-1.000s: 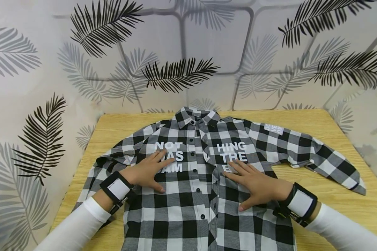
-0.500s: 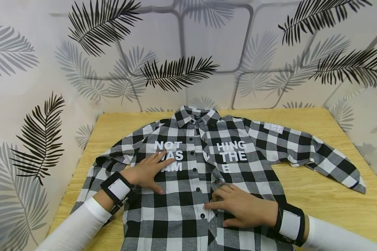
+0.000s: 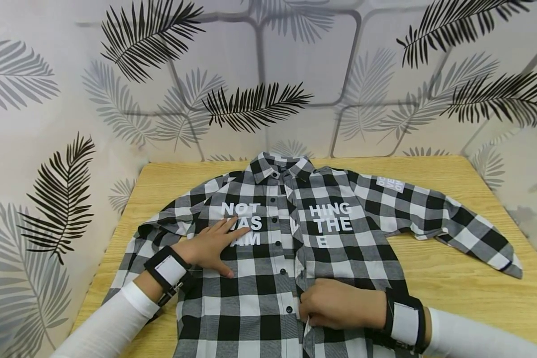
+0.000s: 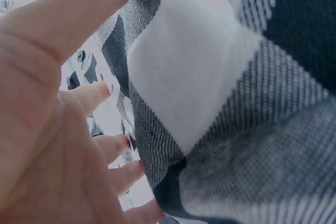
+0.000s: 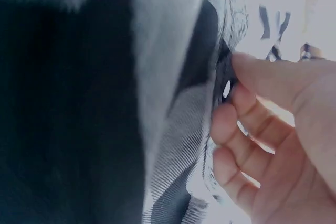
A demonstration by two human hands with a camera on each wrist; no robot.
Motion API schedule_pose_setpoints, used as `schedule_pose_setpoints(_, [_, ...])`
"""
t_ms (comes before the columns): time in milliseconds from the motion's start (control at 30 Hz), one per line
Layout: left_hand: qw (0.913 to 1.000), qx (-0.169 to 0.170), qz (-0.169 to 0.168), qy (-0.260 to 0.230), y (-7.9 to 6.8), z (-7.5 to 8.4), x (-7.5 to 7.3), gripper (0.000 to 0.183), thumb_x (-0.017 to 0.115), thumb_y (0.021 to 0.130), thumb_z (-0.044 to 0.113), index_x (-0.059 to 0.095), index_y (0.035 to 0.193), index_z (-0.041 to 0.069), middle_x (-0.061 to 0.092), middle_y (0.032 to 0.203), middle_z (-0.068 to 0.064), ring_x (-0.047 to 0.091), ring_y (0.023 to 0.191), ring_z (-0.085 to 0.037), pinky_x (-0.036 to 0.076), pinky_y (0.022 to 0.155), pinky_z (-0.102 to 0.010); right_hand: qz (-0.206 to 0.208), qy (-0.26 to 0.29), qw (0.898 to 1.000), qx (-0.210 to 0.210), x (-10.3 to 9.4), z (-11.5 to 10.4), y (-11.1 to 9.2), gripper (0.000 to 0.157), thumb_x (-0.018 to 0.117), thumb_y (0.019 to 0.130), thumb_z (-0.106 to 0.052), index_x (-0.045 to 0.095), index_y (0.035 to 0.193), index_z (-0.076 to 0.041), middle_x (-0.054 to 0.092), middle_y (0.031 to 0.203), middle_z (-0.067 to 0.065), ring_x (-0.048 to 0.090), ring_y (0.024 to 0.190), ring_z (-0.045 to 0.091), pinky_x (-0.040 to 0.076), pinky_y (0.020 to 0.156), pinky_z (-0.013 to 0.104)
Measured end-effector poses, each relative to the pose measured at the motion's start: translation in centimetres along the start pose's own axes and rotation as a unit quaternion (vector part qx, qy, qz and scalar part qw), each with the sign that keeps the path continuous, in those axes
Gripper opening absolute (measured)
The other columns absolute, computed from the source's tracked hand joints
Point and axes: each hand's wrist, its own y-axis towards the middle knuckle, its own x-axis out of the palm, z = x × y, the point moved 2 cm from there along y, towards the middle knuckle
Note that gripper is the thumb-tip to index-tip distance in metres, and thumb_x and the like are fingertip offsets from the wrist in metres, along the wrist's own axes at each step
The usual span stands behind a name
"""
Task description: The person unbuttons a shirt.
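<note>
A black, white and grey checked shirt [image 3: 250, 283] lies front up, collar at the far side, with white lettering on both chest halves. My left hand [image 3: 212, 246] rests with spread fingers on the left chest, partly over the print. In the left wrist view its thumb and fingers [image 4: 123, 177] are extended beside the checked cloth. My right hand [image 3: 335, 303] is at the right front edge, low on the shirt, fingers curled. The right wrist view shows thumb and fingertips [image 5: 226, 119] pinching that edge of the shirt. Dark buttons [image 3: 283, 271] run down the left front edge.
The shirt is on a light wooden table [image 3: 456, 303]. Its right sleeve [image 3: 456, 219] stretches out to the right; the left sleeve [image 3: 132, 258] bends down beside my left forearm. A wall with leaf patterns [image 3: 295, 59] stands behind the table.
My right hand has left its flat place on the right chest, moved down and inward to the front edge, and curled its fingers onto it. The left hand stays put.
</note>
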Motion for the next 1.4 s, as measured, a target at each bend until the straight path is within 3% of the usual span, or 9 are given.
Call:
schedule_pose_setpoints(100, [1.0000, -0.003, -0.002, 0.001, -0.1, -0.1, 0.0, 0.110, 0.074, 0.058, 0.057, 0.008, 0.144, 0.033, -0.004, 0.151, -0.010, -0.001, 0.133, -0.033, 0.017, 0.103, -0.063, -0.027, 0.043, 0.999, -0.015, 0.1, -0.7, -0.1, 0.008, 0.063, 0.081, -0.030, 0.062, 0.089, -0.030, 0.055, 0.078, -0.018, 0.039, 0.069, -0.013, 0.035, 0.058, 0.011])
schedule_pose_setpoints(233, [1.0000, 0.003, 0.001, -0.003, -0.2, -0.1, -0.2, 0.104, 0.071, 0.063, 0.058, 0.011, 0.144, 0.032, -0.002, 0.151, -0.010, 0.000, 0.132, -0.033, 0.019, 0.101, -0.065, -0.032, 0.103, 0.994, 0.020, -0.5, -0.7, -0.1, 0.033, 0.059, 0.083, -0.043, 0.057, 0.112, -0.027, 0.056, 0.082, -0.016, 0.043, 0.070, -0.010, 0.038, 0.061, 0.012])
schedule_pose_setpoints(400, [0.9978, 0.021, 0.060, -0.016, -0.1, -0.7, -0.9, 0.084, 0.061, 0.075, 0.055, 0.022, 0.142, 0.023, 0.016, 0.148, -0.016, 0.017, 0.130, -0.033, 0.029, 0.099, -0.060, 0.055, 0.100, 0.987, 0.114, -3.1, 1.5, -0.5, 0.048, 0.055, 0.084, -0.048, 0.049, 0.125, -0.024, 0.059, 0.110, -0.009, 0.049, 0.096, 0.000, 0.048, 0.082, 0.031])
schedule_pose_setpoints(567, [0.9867, 0.011, 0.160, -0.026, 0.1, -2.0, -2.8, 0.075, 0.058, 0.082, 0.046, 0.024, 0.141, 0.016, 0.022, 0.145, -0.020, 0.021, 0.128, -0.035, 0.029, 0.100, -0.059, 0.159, 0.067, 0.961, 0.216, -5.2, 6.7, -2.1, 0.051, 0.053, 0.085, -0.048, 0.043, 0.129, -0.027, 0.046, 0.132, 0.003, 0.035, 0.120, 0.014, 0.039, 0.096, 0.047])
schedule_pose_setpoints(700, [0.9792, -0.009, 0.200, -0.034, 0.6, -4.1, -4.1, 0.077, 0.052, 0.086, 0.048, 0.014, 0.144, 0.015, 0.017, 0.147, -0.020, 0.014, 0.130, -0.038, 0.024, 0.102, -0.061, 0.187, 0.007, 0.932, 0.309, -5.3, 11.8, -4.3, 0.061, 0.054, 0.083, -0.051, 0.040, 0.133, -0.019, 0.037, 0.138, 0.014, 0.029, 0.124, 0.027, 0.034, 0.096, 0.057])
schedule_pose_setpoints(833, [0.9789, -0.052, 0.185, -0.069, 0.5, -6.8, -4.1, 0.077, 0.044, 0.089, 0.050, 0.003, 0.144, 0.015, 0.020, 0.146, -0.020, 0.017, 0.127, -0.044, 0.025, 0.099, -0.064, 0.192, -0.022, 0.903, 0.383, -4.4, 15.9, -7.4, 0.071, 0.053, 0.083, -0.052, 0.032, 0.138, -0.013, 0.031, 0.140, 0.020, 0.024, 0.126, 0.036, 0.028, 0.097, 0.062])
schedule_pose_setpoints(967, [0.9818, -0.111, 0.141, -0.064, -0.4, -9.2, -2.9, 0.078, 0.037, 0.090, 0.054, 0.000, 0.144, 0.012, 0.022, 0.145, -0.023, 0.021, 0.124, -0.047, 0.029, 0.095, -0.065, 0.174, -0.018, 0.889, 0.424, -3.6, 18.2, -10.5, 0.074, 0.047, 0.085, -0.053, 0.025, 0.140, -0.008, 0.031, 0.139, 0.025, 0.026, 0.124, 0.040, 0.028, 0.097, 0.062])
schedule_pose_setpoints(1167, [0.9803, -0.142, 0.133, -0.036, -1.8, -10.5, -1.8, 0.079, 0.032, 0.088, 0.061, 0.005, 0.144, 0.013, 0.021, 0.146, -0.022, 0.020, 0.125, -0.046, 0.031, 0.093, -0.066, 0.160, 0.009, 0.890, 0.427, -4.2, 18.8, -12.7, 0.074, 0.046, 0.087, -0.051, 0.025, 0.139, -0.003, 0.028, 0.140, 0.028, 0.023, 0.125, 0.042, 0.024, 0.099, 0.064])
schedule_pose_setpoints(1400, [0.9767, -0.131, 0.162, -0.052, -2.0, -10.3, -2.4, 0.074, 0.035, 0.090, 0.055, 0.010, 0.144, 0.010, 0.023, 0.143, -0.027, 0.023, 0.124, -0.046, 0.030, 0.095, -0.065, 0.133, 0.031, 0.888, 0.440, -5.0, 18.3, -12.6, 0.076, 0.044, 0.087, -0.053, 0.022, 0.140, -0.004, 0.022, 0.141, 0.030, 0.016, 0.127, 0.044, 0.020, 0.099, 0.066])
